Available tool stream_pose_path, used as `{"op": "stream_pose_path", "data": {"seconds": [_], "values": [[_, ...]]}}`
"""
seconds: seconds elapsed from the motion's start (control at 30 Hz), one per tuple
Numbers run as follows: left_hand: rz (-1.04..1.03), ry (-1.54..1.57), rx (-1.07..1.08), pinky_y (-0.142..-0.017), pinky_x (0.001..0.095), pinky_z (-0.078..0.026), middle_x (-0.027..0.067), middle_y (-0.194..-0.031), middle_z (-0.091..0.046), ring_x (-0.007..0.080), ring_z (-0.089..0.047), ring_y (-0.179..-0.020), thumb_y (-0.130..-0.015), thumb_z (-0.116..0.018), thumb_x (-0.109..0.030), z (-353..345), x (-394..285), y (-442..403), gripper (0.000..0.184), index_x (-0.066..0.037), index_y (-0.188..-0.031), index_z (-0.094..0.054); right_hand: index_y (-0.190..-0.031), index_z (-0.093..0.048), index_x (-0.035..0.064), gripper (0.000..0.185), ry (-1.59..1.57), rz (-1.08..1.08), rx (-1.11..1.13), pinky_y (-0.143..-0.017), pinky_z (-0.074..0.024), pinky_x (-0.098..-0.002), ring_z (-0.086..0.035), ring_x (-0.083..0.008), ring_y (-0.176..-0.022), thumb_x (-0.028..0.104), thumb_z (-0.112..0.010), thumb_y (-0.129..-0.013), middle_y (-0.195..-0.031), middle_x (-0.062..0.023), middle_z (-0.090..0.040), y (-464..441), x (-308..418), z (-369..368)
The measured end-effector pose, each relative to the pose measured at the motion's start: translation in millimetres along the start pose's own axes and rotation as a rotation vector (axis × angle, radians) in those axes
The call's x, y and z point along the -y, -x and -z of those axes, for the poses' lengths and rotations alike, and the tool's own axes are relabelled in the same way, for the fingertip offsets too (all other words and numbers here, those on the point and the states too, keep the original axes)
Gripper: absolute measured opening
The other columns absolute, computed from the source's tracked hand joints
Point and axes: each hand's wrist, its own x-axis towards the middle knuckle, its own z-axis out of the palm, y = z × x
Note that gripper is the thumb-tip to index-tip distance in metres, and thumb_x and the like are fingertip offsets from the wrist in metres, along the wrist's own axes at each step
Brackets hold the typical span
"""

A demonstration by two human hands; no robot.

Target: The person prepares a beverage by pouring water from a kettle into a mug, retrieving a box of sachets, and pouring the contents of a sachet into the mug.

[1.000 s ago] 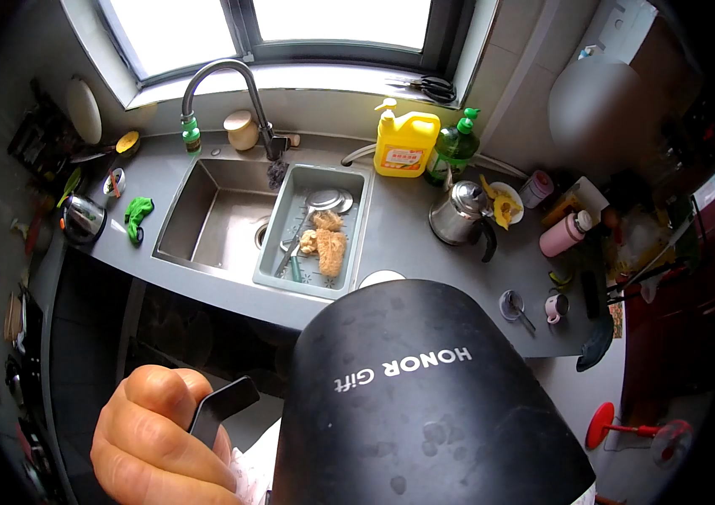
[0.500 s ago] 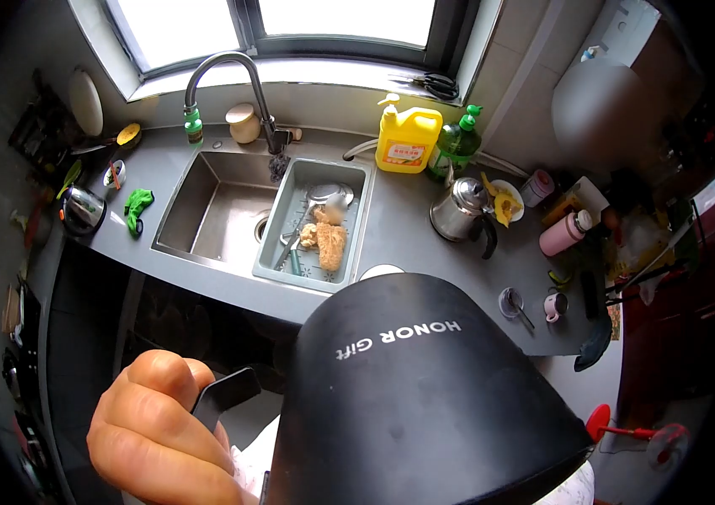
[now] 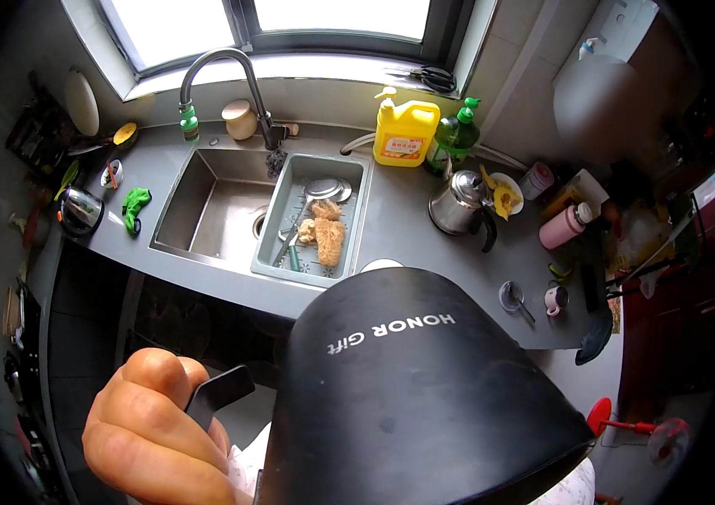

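Note:
A large black tapered vessel-like object, printed with upside-down "HONOR Gift" lettering, fills the lower middle of the view. Its exact kind does not show. At its left, my left hand is closed in a fist around a bent black handle. Whether that handle joins the black object is hidden. My right hand cannot be seen. Beyond the black object, a grey-green basin rests over the right part of the steel sink. A brown loofah-like scrubber, a green-handled tool and metal lids lie in the basin.
A yellow pump jug and a green bottle stand behind the sink. On the right are a steel kettle, a pink bottle and a small pink cup. Green gloves lie left of the sink.
The view has shifted slightly, with the counter items sitting a little higher. My left hand and the black object appear slightly further left; the grip looks the same.

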Motion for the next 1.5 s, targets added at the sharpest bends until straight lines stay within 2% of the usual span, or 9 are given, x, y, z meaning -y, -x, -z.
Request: {"op": "stream_pose_path", "data": {"seconds": [0.1,0.2,0.5,0.73,1.07,1.27,1.5], "values": [[-0.003,0.004,-0.009,-0.067,0.0201,-0.047,-0.0049,-0.068,-0.043,0.0069,-0.04,-0.063,-0.081,-0.071,-0.046,0.0,-0.1,-0.5,0.039,-0.013,-0.082,-0.05,-0.075,-0.059,0.0082,0.019,-0.006,0.005,-0.013,-0.071,-0.0405,-0.0429,-0.063,-0.0279,-0.077,0.024,-0.069,-0.075,-0.075,-0.0097,-0.065,-0.5,-1.0,-2.7],[-0.002,0.067,0.081,-0.063,0.0191,-0.044,-0.0052,-0.066,-0.041,0.0072,-0.038,-0.062,-0.08,-0.071,-0.048,2.3,0.5,-5.9,0.04,-0.014,-0.081,-0.05,-0.075,-0.06,0.008,0.018,-0.003,-0.001,-0.022,-0.071,-0.0408,-0.0426,-0.063,-0.0278,-0.076,0.024,-0.069,-0.074,-0.075,-0.0097,-0.065,-1.2,-0.7,-2.8],[-0.077,0.171,0.289,-0.063,0.0241,-0.04,-0.0026,-0.066,-0.043,0.0102,-0.038,-0.062,-0.08,-0.072,-0.044,-7.1,-0.9,-17.2,0.039,-0.011,-0.081,-0.051,-0.074,-0.061,0.01,0.02,0.014,-0.052,0.016,-0.069,-0.0414,-0.041,-0.064,-0.0265,-0.075,0.028,-0.067,-0.077,-0.074,-0.0087,-0.066,4.3,-7.6,-4.4],[-0.117,0.232,0.462,-0.063,0.0279,-0.036,-0.0006,-0.067,-0.044,0.0125,-0.038,-0.062,-0.08,-0.073,-0.041,-35.0,-11.2,-19.9,0.038,-0.009,-0.08,-0.052,-0.075,-0.061,0.011,0.02,-0.064,-0.025,-0.071,-0.068,-0.0403,-0.0414,-0.063,-0.0262,-0.074,0.03,-0.066,-0.078,-0.073,-0.0077,-0.066,23.4,-43.6,-3.9],[-0.133,0.249,0.693,-0.063,0.0333,-0.032,0.0023,-0.067,-0.047,0.0157,-0.038,-0.062,-0.08,-0.074,-0.037,-90.1,-36.3,-20.4,0.037,-0.006,-0.08,-0.053,-0.075,-0.061,0.0126,0.017,-0.177,-0.06,-0.061,-0.071,-0.0404,-0.0413,-0.063,-0.0256,-0.075,0.029,-0.065,-0.079,-0.074,-0.0059,-0.065,54.8,-103.2,4.0],[-0.133,0.223,0.676,-0.067,0.0332,-0.033,0.0011,-0.066,-0.047,0.0151,-0.039,-0.061,-0.079,-0.074,-0.035,-120.5,-49.1,3.8,0.035,-0.007,-0.08,-0.053,-0.076,-0.062,0.0125,0.017,-0.205,-0.052,-0.063,-0.072,-0.041,-0.0417,-0.063,-0.0256,-0.077,0.029,-0.065,-0.079,-0.075,-0.0061,-0.065,68.2,-134.1,3.8],[-0.094,0.187,0.56,-0.07,0.0333,-0.034,0.0006,-0.065,-0.047,0.0148,-0.04,-0.061,-0.079,-0.074,-0.034,-151.7,-66.6,16.7,0.033,-0.008,-0.081,-0.053,-0.077,-0.062,0.0136,0.016,-0.219,-0.03,-0.049,-0.072,-0.0414,-0.0415,-0.063,-0.0257,-0.077,0.029,-0.065,-0.079,-0.075,-0.0047,-0.065,76.8,-161.3,1.8]]}}
